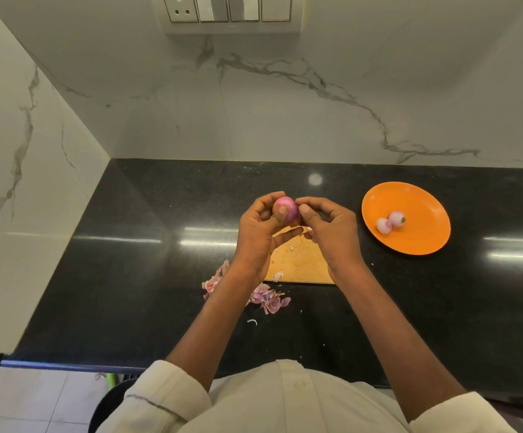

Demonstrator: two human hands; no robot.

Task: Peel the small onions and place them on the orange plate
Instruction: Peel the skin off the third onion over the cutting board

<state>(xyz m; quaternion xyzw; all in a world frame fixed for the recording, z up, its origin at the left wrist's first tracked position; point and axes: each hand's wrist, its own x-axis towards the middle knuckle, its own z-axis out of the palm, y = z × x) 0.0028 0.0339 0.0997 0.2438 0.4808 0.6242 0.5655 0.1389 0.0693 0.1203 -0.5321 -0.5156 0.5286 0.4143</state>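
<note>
Nearest me, my sleeves frame the bottom of the view and both forearms reach out over the counter. A heap of peels lies just near of the board, spilling to its left under my left wrist.

Above the board I hold the onion in the air between both hands. My left hand grips it, thumb pressed across its near face and fingers curled over the far side. My right hand pinches at its right edge with thumb and fingertips, in the pose of picking at skin; whether a flap is caught there I cannot tell.

Farther right sits the plate, well apart from my hands, with two peeled onions touching each other near its middle.

I judge the onion light and firm, yet glossy and round, so it may slip or roll once the dry skin is off. The skin looks thin and brittle and will likely tear in scraps. I would keep the left hand cradling the body and work the right fingertips from one end, where layers lift most easily, then carry it across to the plate without squeezing hard.
</note>
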